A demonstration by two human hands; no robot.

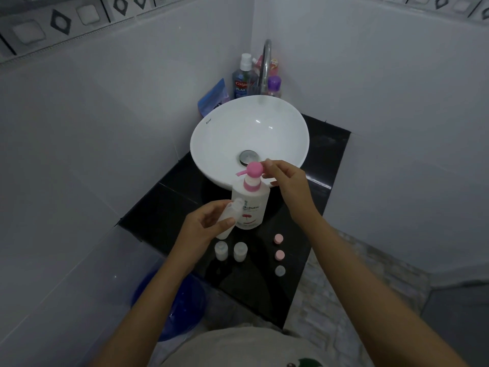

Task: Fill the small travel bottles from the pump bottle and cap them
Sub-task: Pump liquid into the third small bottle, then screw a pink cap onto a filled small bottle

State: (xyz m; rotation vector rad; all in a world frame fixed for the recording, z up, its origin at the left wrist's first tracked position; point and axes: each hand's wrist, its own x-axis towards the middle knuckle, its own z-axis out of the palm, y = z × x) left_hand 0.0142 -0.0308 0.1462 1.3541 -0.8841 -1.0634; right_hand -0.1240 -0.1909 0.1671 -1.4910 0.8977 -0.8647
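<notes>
While left hand (205,225) tilts travel bottle (229,218), right hand (287,181) nears pump (254,169).

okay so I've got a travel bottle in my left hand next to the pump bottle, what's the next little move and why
Probably lift the travel bottle so its open mouth sits right under the pink spout, then press. The left hand holds it tilted against the pump bottle, its mouth below the spout. The right hand sits beside the pump head, not on top yet.
</notes>
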